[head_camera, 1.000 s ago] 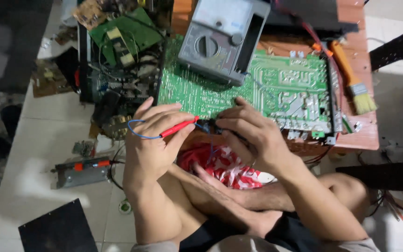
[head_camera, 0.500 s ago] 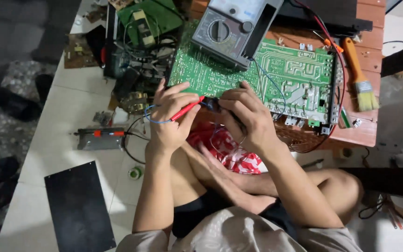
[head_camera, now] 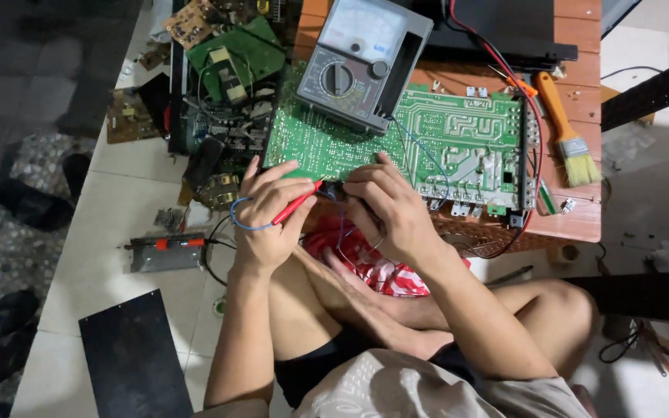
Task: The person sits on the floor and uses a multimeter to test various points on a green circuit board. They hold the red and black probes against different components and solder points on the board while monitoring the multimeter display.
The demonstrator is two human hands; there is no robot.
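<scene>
Red probe (head_camera: pixel 297 207) slim, tip on green board (head_camera: pixel 396 147).

Left hand (head_camera: pixel 266 217): curled, knuckles up, fingers closed in a pinch grip, thumb toward the right hand.
Right hand (head_camera: pixel 385 207): curled, fingertips bunched and pointing toward the left hand, almost touching it.
Forearms: both bare, rising from the lap and converging forward.
Legs: bare, crossed beneath the forearms; right knee out to the right.
</scene>
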